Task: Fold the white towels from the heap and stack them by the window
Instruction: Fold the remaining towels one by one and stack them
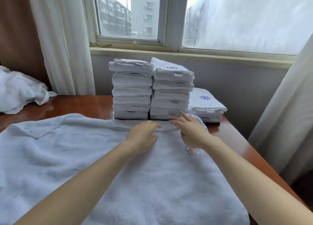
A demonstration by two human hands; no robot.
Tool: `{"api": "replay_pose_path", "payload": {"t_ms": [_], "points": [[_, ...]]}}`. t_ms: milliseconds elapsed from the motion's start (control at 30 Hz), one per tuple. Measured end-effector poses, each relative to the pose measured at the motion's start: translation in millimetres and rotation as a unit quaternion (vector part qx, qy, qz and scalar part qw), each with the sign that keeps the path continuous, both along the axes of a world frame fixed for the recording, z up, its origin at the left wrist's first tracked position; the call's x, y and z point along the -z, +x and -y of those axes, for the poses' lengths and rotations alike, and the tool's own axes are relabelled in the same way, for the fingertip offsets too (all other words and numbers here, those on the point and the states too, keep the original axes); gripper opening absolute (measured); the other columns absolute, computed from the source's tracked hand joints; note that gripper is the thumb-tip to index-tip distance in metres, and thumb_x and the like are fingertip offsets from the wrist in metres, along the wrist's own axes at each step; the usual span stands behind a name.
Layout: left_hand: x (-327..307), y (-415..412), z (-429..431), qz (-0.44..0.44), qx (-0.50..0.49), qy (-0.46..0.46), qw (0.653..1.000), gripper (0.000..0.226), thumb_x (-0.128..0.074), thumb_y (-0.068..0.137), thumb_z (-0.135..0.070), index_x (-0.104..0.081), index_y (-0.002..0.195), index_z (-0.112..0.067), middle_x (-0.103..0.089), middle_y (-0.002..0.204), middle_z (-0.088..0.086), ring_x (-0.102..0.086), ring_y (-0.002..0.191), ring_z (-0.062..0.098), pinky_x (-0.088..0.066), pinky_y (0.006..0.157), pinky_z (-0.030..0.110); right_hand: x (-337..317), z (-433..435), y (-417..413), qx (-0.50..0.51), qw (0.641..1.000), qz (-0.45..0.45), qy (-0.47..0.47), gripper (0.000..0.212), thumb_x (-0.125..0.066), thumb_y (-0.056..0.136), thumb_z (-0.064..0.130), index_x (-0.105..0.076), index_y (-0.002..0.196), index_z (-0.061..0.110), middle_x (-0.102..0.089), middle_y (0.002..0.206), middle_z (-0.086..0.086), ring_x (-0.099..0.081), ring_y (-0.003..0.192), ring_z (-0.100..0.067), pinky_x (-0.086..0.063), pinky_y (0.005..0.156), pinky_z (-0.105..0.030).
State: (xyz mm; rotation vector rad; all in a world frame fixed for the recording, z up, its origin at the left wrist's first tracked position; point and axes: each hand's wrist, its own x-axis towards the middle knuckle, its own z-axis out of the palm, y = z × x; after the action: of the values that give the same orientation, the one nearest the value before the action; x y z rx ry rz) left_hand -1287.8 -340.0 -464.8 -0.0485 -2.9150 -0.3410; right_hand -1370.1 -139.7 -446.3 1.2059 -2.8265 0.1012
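While the white towel [101,157] lies spread over the table [76,104], left hand [144,136] and right hand [189,131] sit at its far edge.
Left fingers bent down over a ridge in the cloth; pinch or press, cannot tell. Right fingers straight and splayed, flat on the towel, gripping nothing. Three folded stacks [171,92] stand under the window [128,21]. Unfolded heap [17,89] at far left.

No legible words or numbers. We note a blue embroidered emblem on the middle stack's top towel [169,68] and on the low stack [205,104] by the right edge of the table [235,136]; sewn tag [171,114] print blurred.
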Motion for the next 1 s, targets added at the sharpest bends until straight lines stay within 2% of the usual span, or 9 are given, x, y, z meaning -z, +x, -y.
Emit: {"api": "replay_pose_path", "payload": {"t_ms": [100,233,400,500,600,667,767,867,1000], "points": [[8,-12,-1,0.011,-0.002,-0.015,1.0,0.044,-0.047,0.097,-0.021,-0.045,0.141,-0.029,-0.047,0.143,-0.006,-0.045,0.131,0.018,-0.042,0.1,0.035,1,4,-11,-0.022,0.996,-0.061,0.057,0.067,-0.043,0.089,0.0,-0.037,0.15,0.027,-0.037,0.155,0.005,-0.01,0.15,-0.02,-0.004,0.122,-0.035],[12,-21,1,-0.013,-0.029,-0.043,0.999,0.04,-0.046,0.096,-0.017,-0.052,0.135,-0.024,-0.053,0.132,-0.001,-0.05,0.121,0.024,-0.045,0.091,0.037,0,0,-24,-0.039,0.984,-0.156,0.075,0.039,-0.052,0.084,0.013,-0.062,0.119,0.027,-0.059,0.12,0.006,-0.043,0.125,-0.022,-0.019,0.114,-0.03],[10,-30,9,-0.068,-0.079,-0.088,0.991,0.032,-0.046,0.095,-0.017,-0.06,0.123,-0.023,-0.06,0.118,0.0,-0.053,0.112,0.023,-0.039,0.083,0.033,-3,-12,-33,-0.003,0.982,-0.187,-0.021,0.024,-0.054,0.092,0.016,-0.069,0.111,0.019,-0.066,0.108,-0.004,-0.054,0.11,-0.03,-0.019,0.117,-0.041],[4,-30,15,-0.081,-0.101,-0.068,0.989,0.025,-0.046,0.098,-0.022,-0.061,0.118,-0.022,-0.063,0.114,0.001,-0.058,0.105,0.026,-0.041,0.079,0.036,-13,-16,-29,0.042,0.976,-0.209,-0.032,0.02,-0.052,0.097,0.021,-0.07,0.102,0.015,-0.067,0.097,-0.005,-0.054,0.102,-0.031,-0.023,0.115,-0.041],[-10,-21,15,-0.118,-0.104,-0.007,0.987,0.021,-0.047,0.101,-0.024,-0.061,0.115,-0.018,-0.061,0.111,0.005,-0.059,0.101,0.031,-0.044,0.077,0.041,-27,-17,-14,0.048,0.959,-0.261,-0.098,0.011,-0.068,0.087,0.012,-0.069,0.077,0.008,-0.065,0.065,-0.011,-0.056,0.071,-0.033,-0.045,0.087,-0.039],[-21,-9,15,-0.175,-0.09,0.025,0.98,0.019,-0.052,0.1,-0.022,-0.064,0.111,-0.014,-0.06,0.107,0.008,-0.058,0.099,0.033,-0.043,0.075,0.042,-37,-20,0,0.059,0.95,-0.262,-0.16,0.015,-0.074,0.081,0.009,-0.066,0.07,0.004,-0.056,0.053,-0.015,-0.054,0.057,-0.034,-0.044,0.068,-0.035],[-36,16,14,-0.243,-0.046,0.037,0.968,0.016,-0.059,0.097,-0.018,-0.068,0.106,-0.009,-0.061,0.099,0.011,-0.059,0.092,0.035,-0.044,0.069,0.042,-47,-28,17,0.057,0.939,-0.271,-0.203,0.015,-0.067,0.09,0.015,-0.066,0.079,0.004,-0.059,0.054,-0.017,-0.056,0.053,-0.038,-0.028,0.058,-0.03],[-39,45,12,-0.266,-0.014,0.043,0.963,0.013,-0.063,0.095,-0.014,-0.071,0.103,-0.008,-0.062,0.094,0.01,-0.061,0.088,0.034,-0.047,0.067,0.042,-49,-38,34,0.04,0.952,-0.238,-0.19,0.02,-0.057,0.098,0.024,-0.069,0.095,0.008,-0.069,0.071,-0.015,-0.061,0.065,-0.04,-0.032,0.059,-0.034],[-29,80,6,-0.257,0.015,0.041,0.965,0.009,-0.067,0.092,-0.012,-0.073,0.098,-0.011,-0.062,0.091,0.008,-0.061,0.084,0.031,-0.05,0.066,0.044,-45,-48,60,0.011,0.967,-0.197,-0.163,0.02,-0.059,0.097,0.03,-0.072,0.101,0.015,-0.073,0.083,-0.012,-0.065,0.079,-0.036,-0.03,0.065,-0.033]]}}
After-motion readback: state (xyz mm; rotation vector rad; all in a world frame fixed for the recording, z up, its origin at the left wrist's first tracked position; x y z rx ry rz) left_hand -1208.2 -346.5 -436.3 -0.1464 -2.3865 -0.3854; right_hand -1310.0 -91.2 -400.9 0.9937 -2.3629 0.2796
